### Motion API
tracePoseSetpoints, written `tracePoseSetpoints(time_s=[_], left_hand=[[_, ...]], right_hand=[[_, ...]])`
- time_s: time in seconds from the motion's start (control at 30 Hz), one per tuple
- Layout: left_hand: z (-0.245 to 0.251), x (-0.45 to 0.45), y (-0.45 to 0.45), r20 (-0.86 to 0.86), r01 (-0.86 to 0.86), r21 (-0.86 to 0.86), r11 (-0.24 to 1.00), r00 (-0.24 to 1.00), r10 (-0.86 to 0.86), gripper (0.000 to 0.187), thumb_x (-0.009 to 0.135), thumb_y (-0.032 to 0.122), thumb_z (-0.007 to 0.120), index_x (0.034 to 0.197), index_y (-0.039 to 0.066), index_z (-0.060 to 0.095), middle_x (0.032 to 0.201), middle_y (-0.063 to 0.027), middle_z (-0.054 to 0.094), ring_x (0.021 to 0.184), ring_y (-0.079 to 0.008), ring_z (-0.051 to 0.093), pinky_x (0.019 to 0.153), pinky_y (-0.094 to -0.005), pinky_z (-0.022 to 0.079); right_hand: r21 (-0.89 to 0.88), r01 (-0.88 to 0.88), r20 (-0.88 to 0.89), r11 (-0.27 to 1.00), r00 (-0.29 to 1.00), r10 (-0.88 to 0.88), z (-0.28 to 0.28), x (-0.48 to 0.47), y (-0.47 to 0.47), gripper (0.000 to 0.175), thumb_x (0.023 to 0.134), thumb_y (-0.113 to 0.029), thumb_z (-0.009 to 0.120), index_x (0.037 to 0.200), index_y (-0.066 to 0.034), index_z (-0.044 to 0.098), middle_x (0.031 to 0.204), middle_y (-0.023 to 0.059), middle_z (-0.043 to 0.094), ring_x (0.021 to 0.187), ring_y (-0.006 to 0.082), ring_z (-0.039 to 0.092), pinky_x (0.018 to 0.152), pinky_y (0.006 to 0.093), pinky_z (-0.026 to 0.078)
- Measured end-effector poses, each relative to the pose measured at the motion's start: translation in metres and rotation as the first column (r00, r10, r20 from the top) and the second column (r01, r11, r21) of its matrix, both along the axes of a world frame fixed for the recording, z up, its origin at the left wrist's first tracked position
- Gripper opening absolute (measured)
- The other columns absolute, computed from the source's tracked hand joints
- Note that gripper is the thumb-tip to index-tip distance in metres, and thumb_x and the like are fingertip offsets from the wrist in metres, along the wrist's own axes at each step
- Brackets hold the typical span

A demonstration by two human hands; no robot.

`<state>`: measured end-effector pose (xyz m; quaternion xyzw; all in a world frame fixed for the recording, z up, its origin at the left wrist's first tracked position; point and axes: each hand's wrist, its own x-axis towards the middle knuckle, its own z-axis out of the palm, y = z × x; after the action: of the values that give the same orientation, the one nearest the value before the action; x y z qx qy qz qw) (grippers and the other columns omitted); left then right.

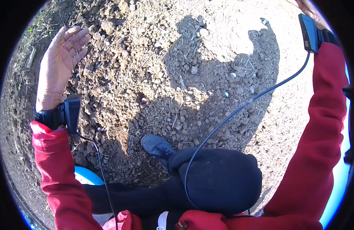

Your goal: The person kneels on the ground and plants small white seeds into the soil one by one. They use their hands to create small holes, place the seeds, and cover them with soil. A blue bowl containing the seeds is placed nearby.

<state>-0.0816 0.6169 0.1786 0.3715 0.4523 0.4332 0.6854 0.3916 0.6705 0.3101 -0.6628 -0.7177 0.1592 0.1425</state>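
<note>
My left hand (58,64) is raised over the dry, cloddy soil (107,66) at the left, palm showing and fingers extended. Nothing lies in it. A black strap with a dark box-shaped device (72,113) sits on that wrist, below the hand. At the upper right rim only part of my right hand (311,12) shows; its fingers are cut off, so what it holds or touches is hidden. A similar dark device (307,33) is strapped to the right wrist. Small pale stones (233,75) and bits of dry straw lie on the ground between the hands.
A dark cable (231,115) arcs from the right wrist device across my bent knee (223,179); a thinner cable (99,155) runs from the left one. My grey shoe (156,146) rests on the soil. A blue curved object (89,175) shows beside my left leg.
</note>
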Motion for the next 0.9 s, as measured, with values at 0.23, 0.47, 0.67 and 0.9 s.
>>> tracePoseSetpoints(time_s=[0.23,0.47,0.67,0.9], left_hand=[[-0.004,0.053,-0.025,-0.061,0.176,-0.041,0.984,0.982,-0.178,0.042,0.094,0.034,0.041,0.12,0.0,0.047,0.109,-0.0114,0.058,0.1,-0.017,0.056,0.083,-0.0294,0.046],[-0.049,0.086,-0.079,0.009,0.101,-0.259,0.961,0.995,-0.102,0.034,0.093,0.03,0.047,0.111,0.003,0.053,0.1,-0.009,0.061,0.091,-0.0155,0.058,0.077,-0.0285,0.047],[-0.102,0.084,-0.136,-0.059,0.016,-0.572,0.82,0.996,-0.06,0.029,0.091,0.028,0.05,0.104,0.003,0.056,0.094,-0.0069,0.062,0.085,-0.0146,0.059,0.074,-0.0275,0.047],[-0.119,0.085,-0.151,-0.055,-0.058,-0.634,0.771,0.998,0.03,0.027,0.092,0.027,0.05,0.103,0.003,0.056,0.091,-0.0066,0.061,0.083,-0.0148,0.059,0.074,-0.0286,0.048]], right_hand=[[0.001,0.284,0.534,0.959,0.81,-0.241,0.061,0.109,0.046,0.024,0.078,-0.021,0.061,0.091,-0.0002,0.06,0.063,0.0068,0.057,0.056,0.0153,0.057,0.051,0.029,0.047],[-0.123,0.458,0.44,0.88,0.82,-0.366,-0.187,0.148,-0.02,0.026,0.072,-0.027,0.066,0.084,-0.0036,0.067,0.081,0.0188,0.065,0.082,0.0334,0.063,0.074,0.0403,0.049],[0.113,0.466,0.405,0.878,0.785,-0.469,-0.341,0.135,-0.063,0.017,0.073,-0.021,0.057,0.083,-0.01,0.067,0.082,0.0156,0.065,0.08,0.0332,0.063,0.073,0.0399,0.05],[-0.122,0.432,0.63,0.893,0.73,-0.267,-0.348,0.122,-0.051,0.017,0.074,-0.013,0.055,0.085,-0.006,0.066,0.087,0.0172,0.065,0.084,0.0329,0.063,0.075,0.0414,0.05]])
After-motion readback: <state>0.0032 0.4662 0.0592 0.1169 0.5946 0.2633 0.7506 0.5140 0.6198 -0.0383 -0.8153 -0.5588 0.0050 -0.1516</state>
